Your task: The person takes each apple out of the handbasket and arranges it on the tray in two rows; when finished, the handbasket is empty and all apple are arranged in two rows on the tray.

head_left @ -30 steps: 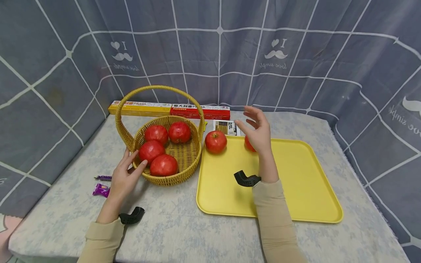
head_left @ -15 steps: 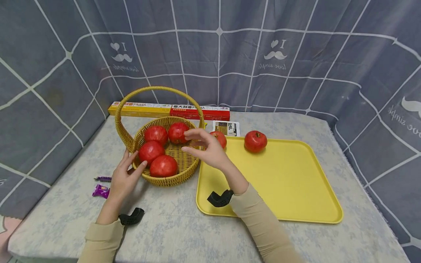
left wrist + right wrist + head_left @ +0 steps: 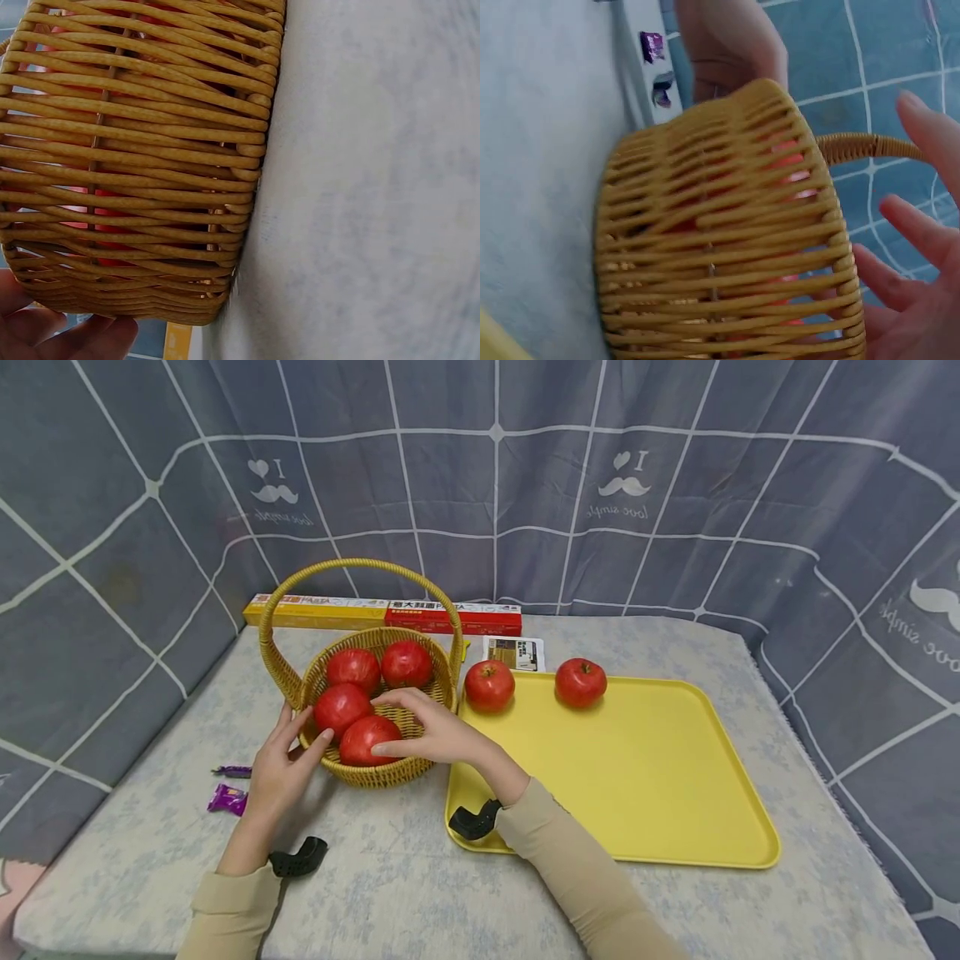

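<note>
A yellow wicker basket (image 3: 390, 774) with a tall arched handle stands left of centre, holding several red apples (image 3: 352, 670). My left hand (image 3: 281, 772) grips its left rim, thumb inside near the apples, and its fingertips show at the rim in the left wrist view. Over the basket's right side reaches my right hand (image 3: 438, 735), thumb and fingers spread about the front apple (image 3: 365, 742). The right wrist view shows those fingers (image 3: 911, 225) apart above the wicker wall. Two more apples, a left one (image 3: 490, 686) and a right one (image 3: 581, 683), lie along the tray's back edge.
A yellow tray (image 3: 637, 777) lies right of the basket. Behind stand a yellow pasta box (image 3: 315, 614) and a red one (image 3: 457, 622), with a flat white packet (image 3: 516, 652) nearby. Purple wrapped sweets (image 3: 227, 799) lie at left. A grey checked curtain (image 3: 540, 485) surrounds the table.
My right hand has moved left from over the tray's right apple, past the basket's rim, to the front apple, uncovering both tray apples. My left hand has stayed at the rim.
</note>
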Available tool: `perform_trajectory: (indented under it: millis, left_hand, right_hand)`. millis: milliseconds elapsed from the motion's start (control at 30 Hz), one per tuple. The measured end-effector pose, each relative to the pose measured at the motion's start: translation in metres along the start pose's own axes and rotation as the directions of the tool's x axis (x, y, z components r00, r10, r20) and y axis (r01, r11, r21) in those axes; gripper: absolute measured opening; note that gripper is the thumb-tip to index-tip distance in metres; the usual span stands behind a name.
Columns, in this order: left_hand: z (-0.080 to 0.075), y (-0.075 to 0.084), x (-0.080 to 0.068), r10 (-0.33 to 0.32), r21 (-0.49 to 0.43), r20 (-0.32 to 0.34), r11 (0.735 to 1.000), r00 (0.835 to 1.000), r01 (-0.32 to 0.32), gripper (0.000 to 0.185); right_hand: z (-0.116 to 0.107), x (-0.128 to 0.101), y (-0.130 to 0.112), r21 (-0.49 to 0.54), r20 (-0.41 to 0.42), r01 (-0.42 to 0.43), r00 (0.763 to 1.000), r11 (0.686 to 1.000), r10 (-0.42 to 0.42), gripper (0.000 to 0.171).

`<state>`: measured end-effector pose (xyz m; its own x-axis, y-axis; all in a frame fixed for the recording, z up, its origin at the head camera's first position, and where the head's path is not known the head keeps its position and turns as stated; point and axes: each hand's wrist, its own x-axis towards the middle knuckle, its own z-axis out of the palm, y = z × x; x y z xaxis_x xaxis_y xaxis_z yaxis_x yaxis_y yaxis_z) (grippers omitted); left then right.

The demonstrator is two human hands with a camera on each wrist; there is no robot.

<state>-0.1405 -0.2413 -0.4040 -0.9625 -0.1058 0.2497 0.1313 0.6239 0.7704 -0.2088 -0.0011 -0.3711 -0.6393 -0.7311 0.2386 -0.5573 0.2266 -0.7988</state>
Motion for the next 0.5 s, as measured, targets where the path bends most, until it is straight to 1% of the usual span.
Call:
perform_trajectory:
  millis: [133, 267, 400, 500]
  left_hand:
    - [0.000, -0.002, 0.000, 0.004, 0.004, -0.002, 1.000, 1.000, -0.004, 0.062]
    - [0.001, -0.003, -0.001, 0.007, 0.007, -0.004, 1.000, 1.000, -0.007, 0.061]
    - [0.001, -0.003, -0.001, 0.003, 0.005, -0.006, 1.000, 1.000, -0.003, 0.061]
    - [0.000, -0.002, -0.001, 0.003, 0.004, -0.004, 1.000, 1.000, -0.003, 0.061]
  right_hand:
    - [-0.001, 0.010, 0.001, -0.029, 0.092, -0.024, 0.995, 0.999, 0.026, 0.054]
    - [-0.002, 0.020, 0.003, 0.001, 0.181, -0.042, 0.983, 0.999, 0.041, 0.050]
    - [-0.002, 0.027, 0.007, 0.014, 0.220, -0.053, 0.974, 0.999, 0.048, 0.048]
    - [0.000, 0.031, 0.009, -0.020, 0.226, -0.058, 0.972, 0.998, 0.061, 0.046]
